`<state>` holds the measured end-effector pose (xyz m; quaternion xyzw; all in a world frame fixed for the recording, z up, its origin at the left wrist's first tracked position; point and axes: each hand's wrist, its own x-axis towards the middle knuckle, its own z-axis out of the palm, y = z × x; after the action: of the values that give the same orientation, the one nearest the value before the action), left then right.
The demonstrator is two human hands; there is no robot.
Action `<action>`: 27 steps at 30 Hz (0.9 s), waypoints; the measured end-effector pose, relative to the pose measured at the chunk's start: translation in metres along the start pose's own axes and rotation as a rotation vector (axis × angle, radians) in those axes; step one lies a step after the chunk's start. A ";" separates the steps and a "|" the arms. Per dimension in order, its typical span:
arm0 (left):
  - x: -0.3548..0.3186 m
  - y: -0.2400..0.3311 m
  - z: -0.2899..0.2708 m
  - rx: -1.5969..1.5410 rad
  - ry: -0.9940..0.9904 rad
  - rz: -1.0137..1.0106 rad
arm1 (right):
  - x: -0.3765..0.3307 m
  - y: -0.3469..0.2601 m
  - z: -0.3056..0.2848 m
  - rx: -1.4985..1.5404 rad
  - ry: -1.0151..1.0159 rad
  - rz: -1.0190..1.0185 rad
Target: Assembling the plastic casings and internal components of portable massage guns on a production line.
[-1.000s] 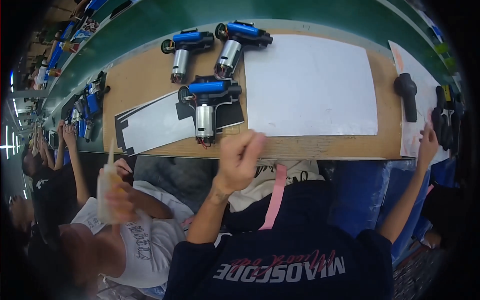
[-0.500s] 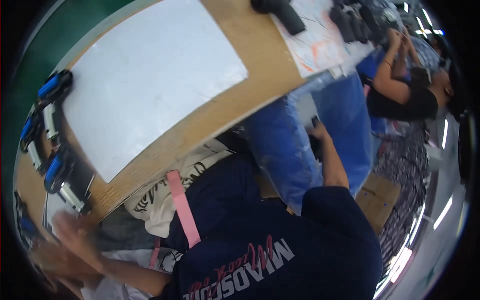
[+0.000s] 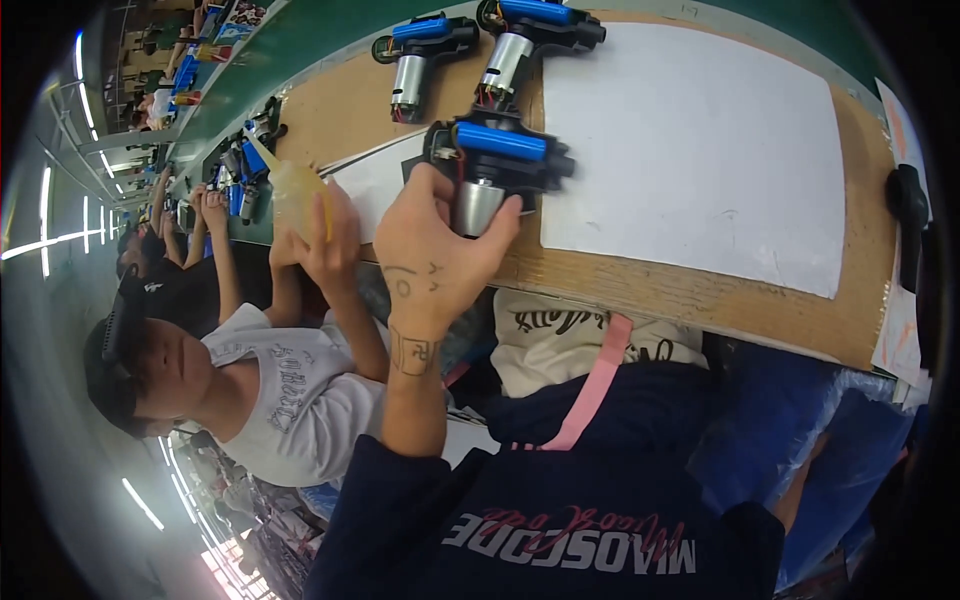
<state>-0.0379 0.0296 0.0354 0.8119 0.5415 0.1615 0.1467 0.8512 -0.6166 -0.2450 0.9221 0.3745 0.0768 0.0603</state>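
Observation:
My left hand (image 3: 432,258), with small marks on its back and wrist, is closed around the silver cylinder of a blue-and-black motor unit (image 3: 497,158). The unit lies on the brown workbench (image 3: 640,290) near its front edge, partly on a white sheet (image 3: 372,178). Two more motor units of the same kind, one (image 3: 418,52) beside the other (image 3: 532,32), lie farther back. My right hand is out of the picture; only my dark sleeve and a sliver of arm show at the lower right.
A seated co-worker in a white shirt (image 3: 290,400) at my left holds a yellowish nozzle bottle (image 3: 290,185) close to my hand. A large white sheet (image 3: 700,140) covers the bench's right part. A black tool (image 3: 908,200) lies at the right; a green conveyor (image 3: 320,35) runs behind.
My view swung away to the right and back. My left hand, earlier a fist at the bench's front edge, has moved up and taken hold of the nearest motor unit.

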 end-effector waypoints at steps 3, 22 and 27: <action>-0.014 0.011 -0.007 -0.019 -0.034 -0.010 | -0.006 -0.047 0.040 0.163 -0.088 0.082; 0.005 0.030 0.044 -0.689 -0.057 0.218 | -0.416 -0.315 -0.123 0.397 -0.238 0.216; 0.039 0.018 0.064 -0.952 -0.357 0.466 | -0.273 -0.264 -0.110 0.441 -0.250 0.208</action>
<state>0.0186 0.0553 -0.0110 0.7692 0.1819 0.2763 0.5468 0.4578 -0.6135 -0.2084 0.9489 0.2749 -0.1149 -0.1043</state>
